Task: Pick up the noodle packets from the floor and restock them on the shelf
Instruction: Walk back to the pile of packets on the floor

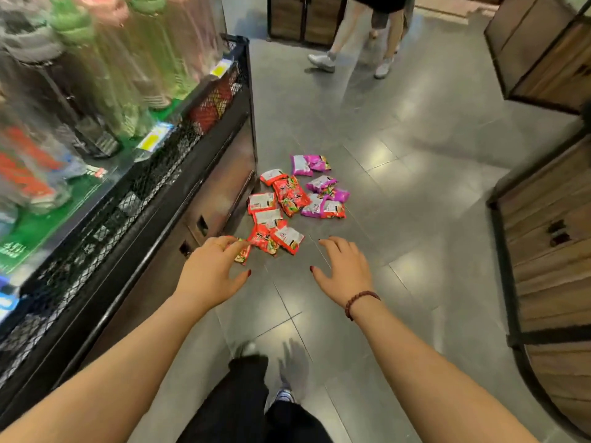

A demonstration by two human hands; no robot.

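SHOP AISLE: A person stands over a scatter of noodle packets (289, 199) lying on the grey tiled floor (415, 171) at the foot of a black mesh-fronted shelf (153, 174), both arms stretched toward them. The left hand (209, 266) and right hand (343, 266) are open, fingers spread, holding nothing. The left hand overlaps the nearest red packet (243, 254) in the view, though whether it touches cannot be told. Red packets (265, 215) lie closest to the shelf base, purple packets (308, 164) just beyond, several overlapping. The packets look like light, crinkly film pouches around a brittle block: slippery, and easily crushed if squeezed. The safer hold is probably a pinch at a sealed end seam, or a flat grip across the broad faces, loose top ones first. Another person's legs (351, 36) show farther down the aisle.
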